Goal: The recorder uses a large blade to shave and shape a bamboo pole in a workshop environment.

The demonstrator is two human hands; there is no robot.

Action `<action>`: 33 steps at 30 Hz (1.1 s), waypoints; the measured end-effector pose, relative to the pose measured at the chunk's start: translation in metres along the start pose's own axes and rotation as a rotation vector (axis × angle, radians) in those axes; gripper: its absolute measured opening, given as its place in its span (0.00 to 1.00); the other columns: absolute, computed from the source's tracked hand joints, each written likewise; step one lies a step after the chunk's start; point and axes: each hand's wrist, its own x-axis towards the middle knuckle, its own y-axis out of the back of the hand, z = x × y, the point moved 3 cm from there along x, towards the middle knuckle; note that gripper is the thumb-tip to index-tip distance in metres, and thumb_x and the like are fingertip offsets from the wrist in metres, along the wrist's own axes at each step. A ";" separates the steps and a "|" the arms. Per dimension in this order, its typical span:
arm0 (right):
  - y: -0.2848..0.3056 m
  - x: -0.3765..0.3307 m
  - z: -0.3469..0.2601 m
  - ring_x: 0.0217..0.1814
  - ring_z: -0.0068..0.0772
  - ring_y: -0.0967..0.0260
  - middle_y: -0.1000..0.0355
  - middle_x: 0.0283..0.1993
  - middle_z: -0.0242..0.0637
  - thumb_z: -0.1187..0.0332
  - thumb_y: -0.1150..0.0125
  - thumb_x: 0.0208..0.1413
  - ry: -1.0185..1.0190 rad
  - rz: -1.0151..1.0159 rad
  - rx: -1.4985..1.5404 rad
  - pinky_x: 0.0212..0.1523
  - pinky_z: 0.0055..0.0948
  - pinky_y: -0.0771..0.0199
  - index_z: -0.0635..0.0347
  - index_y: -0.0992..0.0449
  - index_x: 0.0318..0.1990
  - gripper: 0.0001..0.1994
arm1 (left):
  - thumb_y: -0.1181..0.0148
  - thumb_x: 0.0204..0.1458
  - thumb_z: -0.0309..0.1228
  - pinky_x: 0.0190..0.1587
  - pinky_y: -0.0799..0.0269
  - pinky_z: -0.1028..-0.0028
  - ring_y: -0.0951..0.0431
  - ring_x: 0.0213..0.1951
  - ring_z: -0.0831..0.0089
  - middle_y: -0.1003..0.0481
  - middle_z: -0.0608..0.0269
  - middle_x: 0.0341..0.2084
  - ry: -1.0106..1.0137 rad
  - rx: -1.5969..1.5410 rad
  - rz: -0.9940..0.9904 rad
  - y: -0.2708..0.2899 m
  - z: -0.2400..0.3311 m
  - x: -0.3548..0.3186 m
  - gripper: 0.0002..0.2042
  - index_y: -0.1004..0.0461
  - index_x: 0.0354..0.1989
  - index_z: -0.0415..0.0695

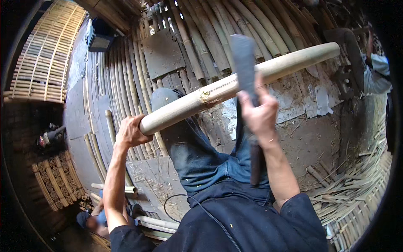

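Note:
A thick pale bamboo pole (176, 110) lies slantwise across my knees, its near left end lower than its far right end. My left hand (131, 131) wraps round the left end. Around its middle runs a joint with a rough, scraped patch. In my right hand (261, 111) is a machete (243, 59) with a broad grey blade pointing away from me and a dark handle running back toward my lap. The blade stands in front of the pole, slightly blurred; whether it touches the pole I cannot tell.
Bamboo poles (201, 38) lie in rows ahead. Split bamboo strips (357, 189) are heaped at right. A woven bamboo panel (46, 50) stands far left, above a bundled stack (58, 180). One person (96, 220) sits lower left, another (375, 71) at far right. A black cable crosses my shirt.

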 end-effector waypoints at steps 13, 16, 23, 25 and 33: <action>-0.034 -0.017 -0.002 0.24 0.36 0.20 0.17 0.33 0.52 0.69 0.31 0.62 0.348 0.005 -0.008 0.27 0.38 0.15 0.51 0.36 0.78 0.36 | 0.20 0.28 0.38 0.50 0.16 0.61 0.12 0.37 0.55 0.14 0.45 0.35 0.010 -0.166 -0.137 0.006 -0.009 0.014 0.32 0.16 0.47 0.36; 0.018 0.013 0.026 0.26 0.35 0.19 0.15 0.35 0.44 0.69 0.35 0.68 0.051 0.167 -0.144 0.32 0.31 0.14 0.58 0.30 0.73 0.27 | 0.23 0.25 0.37 0.46 0.16 0.62 0.14 0.34 0.59 0.16 0.46 0.33 -0.002 -0.235 -0.210 0.015 0.000 0.029 0.32 0.17 0.45 0.32; -0.065 -0.038 -0.001 0.29 0.50 0.16 0.21 0.30 0.63 0.68 0.29 0.60 0.185 -0.161 0.025 0.31 0.44 0.18 0.62 0.37 0.77 0.38 | 0.22 0.24 0.39 0.43 0.16 0.60 0.14 0.31 0.58 0.16 0.47 0.29 -0.089 -0.209 -0.217 -0.004 -0.036 0.036 0.31 0.16 0.41 0.31; -0.042 -0.026 0.001 0.30 0.45 0.15 0.17 0.35 0.60 0.69 0.30 0.62 0.160 -0.137 -0.044 0.29 0.40 0.18 0.63 0.37 0.77 0.37 | 0.22 0.24 0.40 0.43 0.16 0.60 0.14 0.32 0.57 0.16 0.48 0.30 -0.053 -0.202 -0.263 -0.002 -0.033 0.032 0.32 0.16 0.42 0.32; -0.045 -0.017 0.008 0.20 0.35 0.22 0.18 0.26 0.44 0.65 0.31 0.65 0.172 -0.065 0.018 0.22 0.36 0.19 0.61 0.42 0.79 0.38 | 0.22 0.25 0.38 0.44 0.16 0.62 0.14 0.32 0.60 0.16 0.51 0.31 -0.016 -0.208 -0.288 0.005 -0.010 0.049 0.30 0.16 0.41 0.33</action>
